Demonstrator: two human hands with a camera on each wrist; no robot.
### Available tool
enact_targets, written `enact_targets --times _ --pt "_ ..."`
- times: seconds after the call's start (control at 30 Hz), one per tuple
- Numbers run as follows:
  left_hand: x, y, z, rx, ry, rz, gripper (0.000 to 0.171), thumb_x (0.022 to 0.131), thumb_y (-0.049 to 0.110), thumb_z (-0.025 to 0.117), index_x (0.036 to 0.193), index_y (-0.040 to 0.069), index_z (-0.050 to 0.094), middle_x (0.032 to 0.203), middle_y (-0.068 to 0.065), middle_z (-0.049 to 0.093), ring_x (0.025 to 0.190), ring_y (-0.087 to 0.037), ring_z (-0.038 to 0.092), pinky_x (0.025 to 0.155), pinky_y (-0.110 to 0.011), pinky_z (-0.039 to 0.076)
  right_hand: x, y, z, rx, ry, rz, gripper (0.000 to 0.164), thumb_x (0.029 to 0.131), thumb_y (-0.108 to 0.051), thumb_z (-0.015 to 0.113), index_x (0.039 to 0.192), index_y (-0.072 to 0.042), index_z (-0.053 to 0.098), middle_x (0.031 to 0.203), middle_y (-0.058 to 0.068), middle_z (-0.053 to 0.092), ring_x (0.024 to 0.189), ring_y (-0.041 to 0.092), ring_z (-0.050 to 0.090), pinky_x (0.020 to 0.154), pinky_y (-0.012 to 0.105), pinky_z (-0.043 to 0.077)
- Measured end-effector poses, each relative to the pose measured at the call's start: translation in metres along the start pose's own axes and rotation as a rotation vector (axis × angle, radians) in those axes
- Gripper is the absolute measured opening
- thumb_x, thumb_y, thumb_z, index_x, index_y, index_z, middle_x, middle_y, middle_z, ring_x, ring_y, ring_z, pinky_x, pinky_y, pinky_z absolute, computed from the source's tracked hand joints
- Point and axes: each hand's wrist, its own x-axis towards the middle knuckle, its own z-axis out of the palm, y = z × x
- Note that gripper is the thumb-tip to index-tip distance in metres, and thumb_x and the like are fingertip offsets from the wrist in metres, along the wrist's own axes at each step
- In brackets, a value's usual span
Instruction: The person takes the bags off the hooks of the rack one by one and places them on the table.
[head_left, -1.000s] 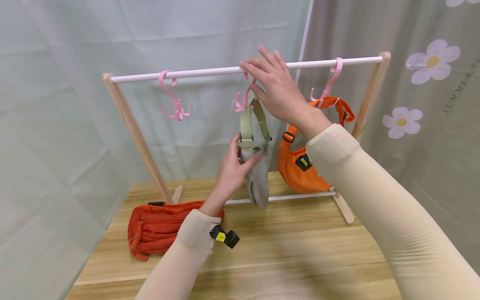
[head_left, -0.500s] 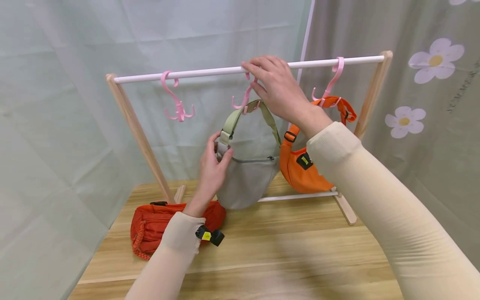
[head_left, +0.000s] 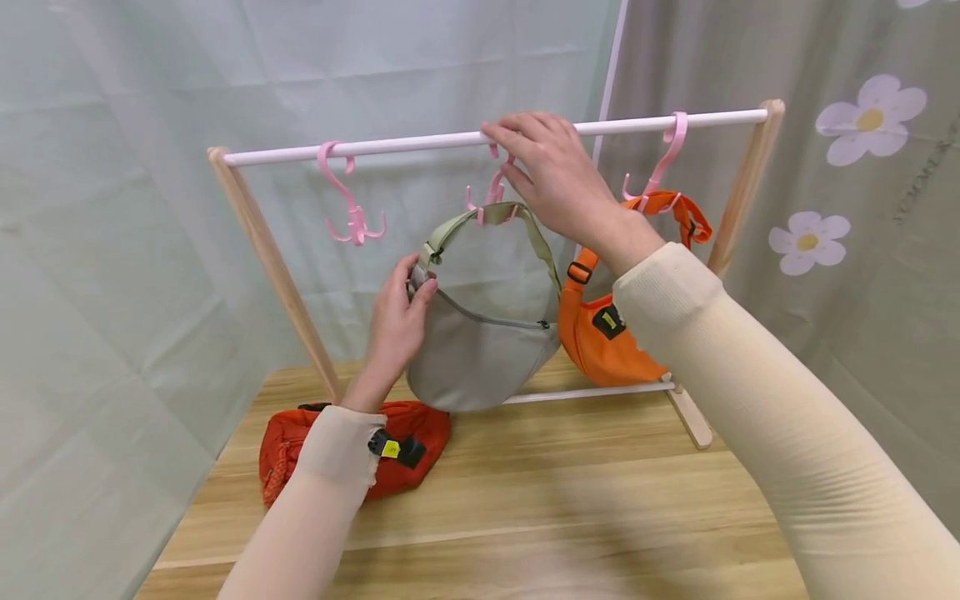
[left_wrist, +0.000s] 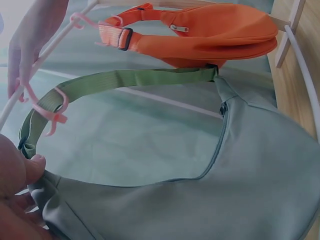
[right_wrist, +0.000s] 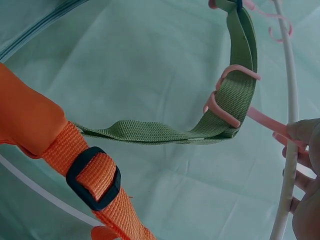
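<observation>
A grey crescent-shaped bag [head_left: 480, 358] hangs by its green strap [right_wrist: 150, 132] from the middle pink hook [head_left: 495, 193]. Its zipped front faces me and the strap loops over two of the hook's prongs. My left hand [head_left: 397, 321] pinches the bag's left end, just below the strap buckle, with thumb and fingers. Up on the white rod [head_left: 420, 143], my right hand [head_left: 555, 171] holds the top of the same hook against the rod, thumb on the hook and fingers round the rod. That hand covers part of the hook in the head view.
To the right, an orange bag [head_left: 611, 354] hangs on another pink hook [head_left: 663, 158], close beside the grey one. A bare pink hook [head_left: 356, 223] is on the left. A red bag [head_left: 435, 425] lies on the wooden table [head_left: 570, 500], partly behind my left forearm.
My left hand has moved left with the end of the grey bag, turning it from edge-on to facing me and spreading its strap. My right hand stays at the rod, its raised fingers now lowered.
</observation>
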Motion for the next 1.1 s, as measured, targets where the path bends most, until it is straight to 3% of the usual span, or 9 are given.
enact_targets --times 0.3,0.5,0.83,1.1 --pt "0.009 0.008 -0.005 0.014 0.096 0.057 0.046 0.105 0.018 0.063 0.145 -0.002 0.054 0.124 -0.022 0.064 0.105 -0.033 0.059 0.09 -0.045 0.046 0.001 0.0 0.0 0.003 0.009 0.005 0.046 0.107 -0.014 0.058 0.153 -0.012 0.054 0.147 0.007 0.057 0.143 0.027 0.042 0.124 0.039 0.021" --pt "0.018 0.02 -0.01 -0.01 0.128 0.118 0.043 0.103 0.014 0.065 0.143 -0.001 0.057 0.116 -0.018 0.065 0.092 -0.029 0.055 0.076 -0.034 0.04 0.001 0.001 0.001 0.006 0.011 0.002 0.046 0.107 -0.014 0.059 0.153 -0.012 0.054 0.147 0.007 0.058 0.143 0.028 0.043 0.124 0.039 0.021" --pt "0.048 0.05 -0.023 -0.045 0.192 0.213 0.044 0.102 0.015 0.067 0.142 -0.001 0.059 0.121 -0.017 0.067 0.097 -0.02 0.057 0.083 -0.028 0.042 0.003 -0.001 0.002 0.01 0.001 -0.003 0.046 0.108 -0.015 0.058 0.153 -0.012 0.054 0.147 0.007 0.057 0.143 0.028 0.043 0.124 0.04 0.022" --pt "0.055 0.068 -0.045 -0.081 0.2 0.202 0.045 0.103 0.022 0.066 0.144 0.006 0.06 0.109 -0.002 0.062 0.086 -0.01 0.047 0.074 -0.023 0.037 0.003 -0.002 0.004 0.014 -0.002 -0.017 0.046 0.107 -0.013 0.058 0.153 -0.012 0.053 0.148 0.008 0.057 0.142 0.027 0.044 0.123 0.039 0.022"
